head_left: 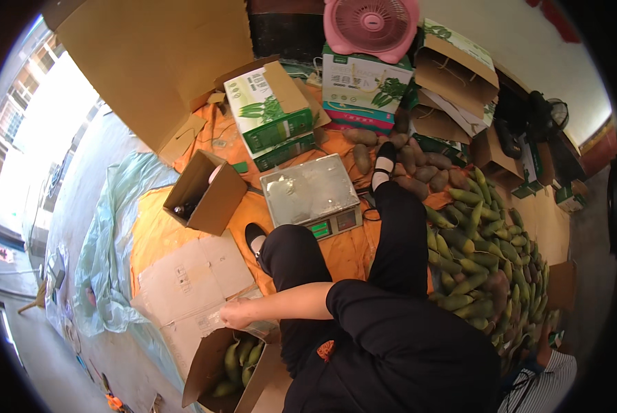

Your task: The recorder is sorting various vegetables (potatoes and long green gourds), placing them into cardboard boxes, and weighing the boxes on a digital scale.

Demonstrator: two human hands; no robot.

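My right hand [235, 313] reaches across my left thigh to the back edge of an open cardboard box [199, 368] at the lower left. Its fingers are curled closed by the box's flap; whether they grip the cardboard is hidden. Inside that box lie several long green radishes [232, 361]. My left hand does not show. A flattened cardboard sheet [191, 275] lies under and beyond the box. Ahead of my knees, between my feet, a platform scale [308, 189] sits with its green display lit and its plate bare.
A large pile of green radishes [473, 255] spreads to the right, with brownish-red roots [418, 165] around my right foot. Beyond the scale stand printed boxes [267, 103] and a pink fan [371, 27]. A small open carton [208, 193] is left of the scale. A striped sleeve [546, 385] shows at lower right.
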